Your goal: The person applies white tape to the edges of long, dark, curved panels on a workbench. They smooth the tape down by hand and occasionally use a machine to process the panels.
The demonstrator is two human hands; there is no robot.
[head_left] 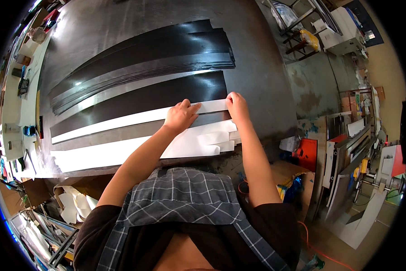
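A glossy black sheet strip (144, 100) lies lengthwise on the dark metal table. Along its near edge runs a long narrow white strip (121, 121). My left hand (180, 117) presses on that white strip near its right part, fingers bent and thumb apart. At the strip's right end, my right hand (237, 107) has its fingertips pinched on the corner; exactly how they hold it is partly hidden. Closer to my body lies a bunch of loose white strips (108, 153), overlapping, with uneven ends at the right. My left forearm covers part of them.
Beyond the black sheet sits a stack of black strips (166, 49) on the metal table (261, 67). A pale side bench (31, 97) with tools lines the left. On the right stand a stool (302, 43), leaning panels (343, 167) and a cardboard box (293, 174).
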